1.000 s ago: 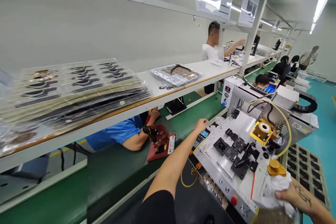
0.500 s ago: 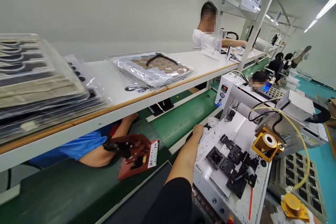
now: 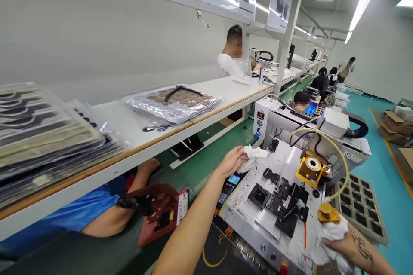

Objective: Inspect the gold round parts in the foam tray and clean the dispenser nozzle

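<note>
The left hand (image 3: pixel 232 161) has its fingers closed on a white cloth (image 3: pixel 254 156) at the far edge of the machine plate (image 3: pixel 258 219). The right hand (image 3: pixel 343 247) presses a second white rag (image 3: pixel 331 232) beside the yellow cap (image 3: pixel 326 212). Black fixtures (image 3: pixel 277 200) stand between them, and a red jig (image 3: pixel 158 212) lies on the green belt (image 3: pixel 222 146).

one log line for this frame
left hand: grips white cloth | right hand: on white rag | machine plate

Black fixtures (image 3: pixel 277 200) crowd the machine plate (image 3: pixel 258 219); its near-left corner lies bare, the yellow hose (image 3: pixel 338 159) arching overhead.
</note>
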A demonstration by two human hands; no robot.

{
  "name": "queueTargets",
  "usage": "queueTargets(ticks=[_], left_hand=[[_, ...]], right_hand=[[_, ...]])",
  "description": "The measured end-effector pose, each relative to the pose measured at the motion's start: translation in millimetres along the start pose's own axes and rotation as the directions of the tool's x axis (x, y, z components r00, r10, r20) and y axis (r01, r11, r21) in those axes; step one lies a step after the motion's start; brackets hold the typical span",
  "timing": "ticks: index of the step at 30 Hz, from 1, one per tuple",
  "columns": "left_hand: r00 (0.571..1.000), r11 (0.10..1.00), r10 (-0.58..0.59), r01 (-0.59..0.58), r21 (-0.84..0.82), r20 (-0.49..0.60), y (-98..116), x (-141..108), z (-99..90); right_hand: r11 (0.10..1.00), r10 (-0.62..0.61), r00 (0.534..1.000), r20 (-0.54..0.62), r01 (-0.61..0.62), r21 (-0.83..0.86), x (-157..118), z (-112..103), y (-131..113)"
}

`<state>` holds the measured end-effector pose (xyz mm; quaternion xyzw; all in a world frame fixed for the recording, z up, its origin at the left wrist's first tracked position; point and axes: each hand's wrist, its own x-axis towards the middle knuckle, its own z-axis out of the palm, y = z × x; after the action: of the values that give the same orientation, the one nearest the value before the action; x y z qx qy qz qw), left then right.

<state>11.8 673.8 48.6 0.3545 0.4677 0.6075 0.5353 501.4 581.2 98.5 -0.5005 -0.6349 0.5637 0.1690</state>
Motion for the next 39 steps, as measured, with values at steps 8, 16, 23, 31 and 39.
queueTargets(ticks=[8, 16, 23, 31, 39], left_hand=[[0.982, 0.953, -0.045, 0.097, -0.286, 0.183, 30, -73, 125.6], [0.995, 0.973, -0.091, 0.097, -0.21, 0.034, 15, -91, 223.0], [0.999, 0.991, -0.039, 0.037, -0.129, -0.008, 23, -102, 263.4], [0.968, 0.993, -0.004, 0.033, -0.112, 0.249, 57, -155, 273.0], [0.951, 0.997, -0.072, 0.077, -0.006, 0.302, 50, -140, 270.3]], right_hand=[[0.964, -0.267, 0.955, 0.131, 0.262, 0.05, 3, 18, -48], [0.924, -0.38, 0.908, 0.175, 0.366, 0.111, -17, 3, -47], [0.929, -0.369, 0.907, 0.202, 0.357, 0.096, -4, -8, -40], [0.903, -0.429, 0.878, 0.212, 0.417, 0.104, 13, -20, -32], [0.868, -0.497, 0.835, 0.235, 0.483, 0.12, 20, -24, -29]])
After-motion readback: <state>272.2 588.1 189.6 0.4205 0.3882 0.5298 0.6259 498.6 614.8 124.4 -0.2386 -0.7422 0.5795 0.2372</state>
